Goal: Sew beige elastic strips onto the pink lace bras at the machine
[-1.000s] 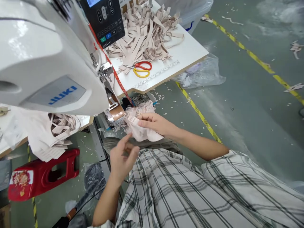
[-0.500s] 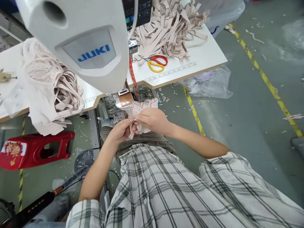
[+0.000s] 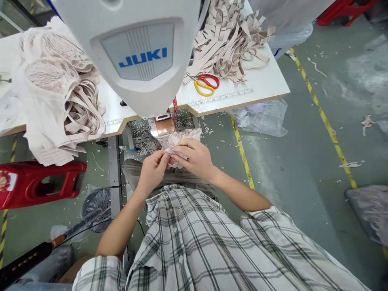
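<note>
Both hands meet over my lap, just in front of the sewing machine (image 3: 142,52). My left hand (image 3: 154,169) pinches the edge of a pale pink lace fabric piece (image 3: 190,134) between thumb and fingers. My right hand (image 3: 194,157) is closed on the same piece, its fingertips touching or nearly touching the left ones. Part of the lace lies beyond the right hand, beside the machine's round-ended arm (image 3: 163,127). What exactly lies between the fingertips is partly hidden by the fingers.
Red and yellow scissors (image 3: 206,84) lie on the white table (image 3: 236,93), near a heap of beige elastic strips (image 3: 227,44). A pile of lace pieces (image 3: 57,81) hangs over the left edge. A red stool (image 3: 69,182) stands at left; plastic bags (image 3: 260,117) lie below the table.
My view has shifted, so the machine head appears further right. Both hands remain on the lace; the left fingers have drawn up to the fabric edge, and the strip end below them no longer shows.
</note>
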A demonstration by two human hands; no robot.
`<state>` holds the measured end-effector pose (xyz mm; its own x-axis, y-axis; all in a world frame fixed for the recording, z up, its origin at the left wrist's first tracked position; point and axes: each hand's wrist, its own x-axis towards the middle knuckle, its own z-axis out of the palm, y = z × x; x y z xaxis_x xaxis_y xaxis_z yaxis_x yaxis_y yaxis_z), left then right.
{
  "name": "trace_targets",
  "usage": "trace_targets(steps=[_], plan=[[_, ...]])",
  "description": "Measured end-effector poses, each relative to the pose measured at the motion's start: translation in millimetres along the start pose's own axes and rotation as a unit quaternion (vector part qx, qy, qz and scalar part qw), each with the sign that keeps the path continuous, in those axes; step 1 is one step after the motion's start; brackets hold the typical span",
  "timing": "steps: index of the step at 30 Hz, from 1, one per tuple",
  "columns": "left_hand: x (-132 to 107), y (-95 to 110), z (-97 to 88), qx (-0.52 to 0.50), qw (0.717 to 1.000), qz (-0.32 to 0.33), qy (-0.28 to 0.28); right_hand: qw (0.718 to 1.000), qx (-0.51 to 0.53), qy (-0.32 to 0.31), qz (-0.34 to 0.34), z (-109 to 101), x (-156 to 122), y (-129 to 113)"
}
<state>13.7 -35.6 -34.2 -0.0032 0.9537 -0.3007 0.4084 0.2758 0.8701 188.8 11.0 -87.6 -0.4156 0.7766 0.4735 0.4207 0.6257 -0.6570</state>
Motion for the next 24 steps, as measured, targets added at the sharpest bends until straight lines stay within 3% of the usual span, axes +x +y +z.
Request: trace_targets(steps=[5,9,14,17,20,22,24], plan=[[8.2,-7.5,3.6,-0.005,1.0,-0.017,0.018,0.999,0.002,0.023,-0.029,13.9,-7.9,3.0],[15.6,-16.7,0.3,-0.03,0.997,-0.064,0.012,0.996,-0.026,-0.071,-0.047,-0.8,5.3,40.6],[18.3,-23.8,-5.1,-0.089,0.994,-0.068,-0.012,0.983,-0.149,-0.008,0.104,-47.5,95.5,136.1],[17.7,-21.4,-7.0,-0.127,0.988,-0.08,-0.033,0.926,-0.287,-0.118,0.213,-56.4,153.2,176.6],[16.2,-20.4,-10.4,-0.19,0.976,-0.098,-0.035,0.897,-0.322,-0.18,0.244,-54.1,174.2,184.0],[14.9,-23.5,-13.0,-0.249,0.961,-0.114,-0.027,0.903,-0.307,-0.185,0.238,-57.1,162.2,172.6],[13.9,-29.1,-15.4,-0.318,0.939,-0.132,-0.015,0.911,-0.29,-0.189,0.223,-67.5,132.7,152.0]])
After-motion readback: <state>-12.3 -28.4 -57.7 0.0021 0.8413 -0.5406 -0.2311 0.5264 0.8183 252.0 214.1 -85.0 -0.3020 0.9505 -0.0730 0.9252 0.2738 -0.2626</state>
